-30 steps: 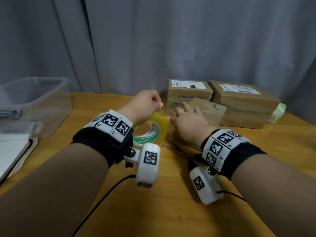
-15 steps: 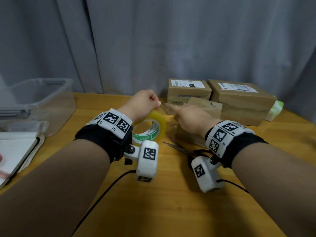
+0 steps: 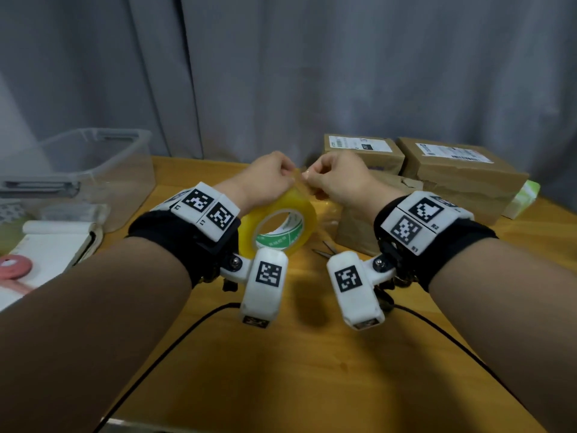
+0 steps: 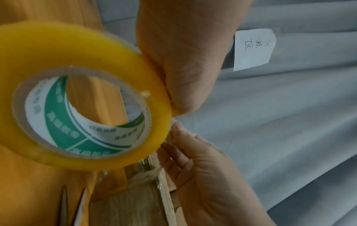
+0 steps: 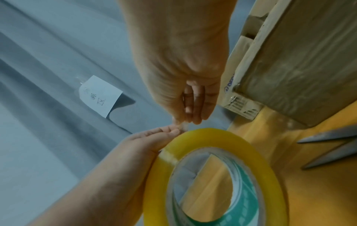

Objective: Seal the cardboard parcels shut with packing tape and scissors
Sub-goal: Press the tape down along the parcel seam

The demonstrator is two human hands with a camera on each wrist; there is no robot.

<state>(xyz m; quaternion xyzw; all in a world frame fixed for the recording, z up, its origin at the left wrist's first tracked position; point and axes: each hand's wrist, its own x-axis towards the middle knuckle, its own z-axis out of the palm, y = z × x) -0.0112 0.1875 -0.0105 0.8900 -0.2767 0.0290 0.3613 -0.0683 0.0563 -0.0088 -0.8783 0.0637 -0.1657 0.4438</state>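
Yellow packing tape roll (image 3: 278,222): our left hand (image 3: 271,176) holds it at its twelve o'clock; our right hand (image 3: 338,177) pinches its loose end.

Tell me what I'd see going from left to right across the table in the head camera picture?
Pink disc → notebook → clear plastic bin → left hand holding the yellow tape roll → right hand → big labelled cardboard parcel → green packet.
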